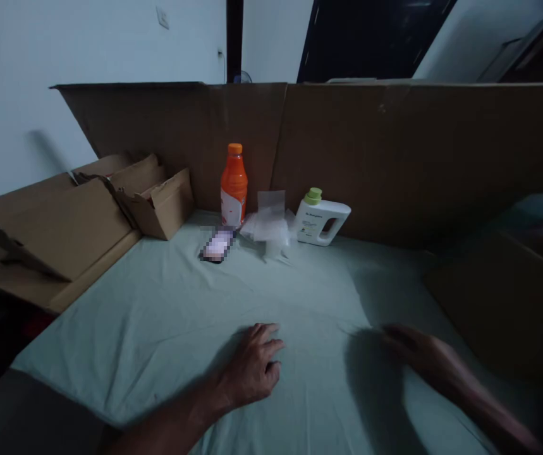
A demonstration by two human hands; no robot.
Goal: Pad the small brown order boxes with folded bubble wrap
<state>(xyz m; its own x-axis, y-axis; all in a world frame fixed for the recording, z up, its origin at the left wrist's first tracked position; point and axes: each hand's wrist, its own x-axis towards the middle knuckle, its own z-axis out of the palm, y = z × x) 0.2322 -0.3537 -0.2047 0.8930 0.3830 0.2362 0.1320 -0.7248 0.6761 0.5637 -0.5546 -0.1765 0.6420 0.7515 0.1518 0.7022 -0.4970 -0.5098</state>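
My left hand (255,368) rests on the pale green cloth (167,309), its fingers bent a little and apart, holding nothing. To the right, my right hand (411,346) is smeared by motion over the cloth, and its fingers do not show clearly. Farther back stand an orange bottle (234,186) with an orange cap and a white jug (318,221) with a green cap and a handle. Between them lies a pile of clear plastic bags (271,224). A phone (218,245) with a lit, pixelated screen lies in front of the orange bottle. Neither hand touches these things.
A tall cardboard panel (370,145) closes off the back. Open cardboard boxes (157,202) stand at the left, beside a larger cardboard flap (72,234). At the right, a dark box (503,297) borders the cloth.
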